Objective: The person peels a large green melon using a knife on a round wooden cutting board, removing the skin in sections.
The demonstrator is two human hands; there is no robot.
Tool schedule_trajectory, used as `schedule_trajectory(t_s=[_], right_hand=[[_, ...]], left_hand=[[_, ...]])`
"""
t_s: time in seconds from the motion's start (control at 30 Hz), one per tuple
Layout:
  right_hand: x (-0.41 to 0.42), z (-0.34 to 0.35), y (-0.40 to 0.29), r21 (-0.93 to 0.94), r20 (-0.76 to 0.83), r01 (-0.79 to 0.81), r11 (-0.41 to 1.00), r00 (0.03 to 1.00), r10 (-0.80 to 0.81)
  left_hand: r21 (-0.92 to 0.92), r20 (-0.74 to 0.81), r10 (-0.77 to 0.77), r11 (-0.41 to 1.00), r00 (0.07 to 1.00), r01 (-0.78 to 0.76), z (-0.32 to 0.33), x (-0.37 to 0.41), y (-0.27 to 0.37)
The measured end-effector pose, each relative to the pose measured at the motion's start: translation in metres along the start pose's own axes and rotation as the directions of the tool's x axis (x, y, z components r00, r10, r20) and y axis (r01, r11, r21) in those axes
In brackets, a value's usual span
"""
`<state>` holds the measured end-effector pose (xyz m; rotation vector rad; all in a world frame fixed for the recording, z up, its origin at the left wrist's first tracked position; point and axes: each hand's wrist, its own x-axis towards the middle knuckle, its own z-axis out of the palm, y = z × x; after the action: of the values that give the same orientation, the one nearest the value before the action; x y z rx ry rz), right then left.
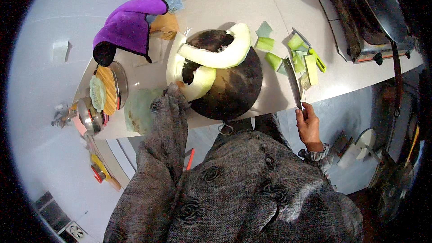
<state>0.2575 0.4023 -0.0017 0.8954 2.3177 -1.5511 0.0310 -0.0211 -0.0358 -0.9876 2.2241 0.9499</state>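
Large pale-green curved slices of peeled melon or gourd (216,55) with hollowed middles lie on a round dark cutting board (236,87). My left hand (180,85) is at the near-left slice; the grey sleeve covers most of it, so its grip is hidden. In my right hand (308,126) is a knife, its dark blade (292,82) seen nearly edge-on and pointing away over the counter, right of the board. Beside that blade lie cut green rind pieces (311,69) and a small knife with a lime-green handle (317,60).
A gas stove (366,52) carries a dark wok (378,3) at the far right. A purple cloth (131,23) is at the back left. Left along the counter (216,6) are a wooden board (108,89), a pale-green strainer (98,92) and a translucent greenish sheet (140,111).
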Motion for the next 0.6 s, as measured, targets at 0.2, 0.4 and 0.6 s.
schedule_trajectory(t_s=[0.2,0.4,0.6], right_hand=[[-0.005,-0.002,-0.005,-0.009,0.03,-0.043,0.999,0.999,0.043],[-0.002,0.007,-0.002,0.036,-0.009,0.001,0.999,1.0,0.0],[0.003,0.018,-0.01,0.047,0.036,0.016,0.999,0.999,-0.018]], left_hand=[[0.057,0.008,0.011,0.998,1.0,-0.011,0.0,-0.003,0.004],[0.183,0.019,0.016,0.983,1.0,-0.019,-0.003,-0.023,0.006],[0.575,0.027,0.074,0.815,0.997,-0.076,-0.022,-0.071,0.031]])
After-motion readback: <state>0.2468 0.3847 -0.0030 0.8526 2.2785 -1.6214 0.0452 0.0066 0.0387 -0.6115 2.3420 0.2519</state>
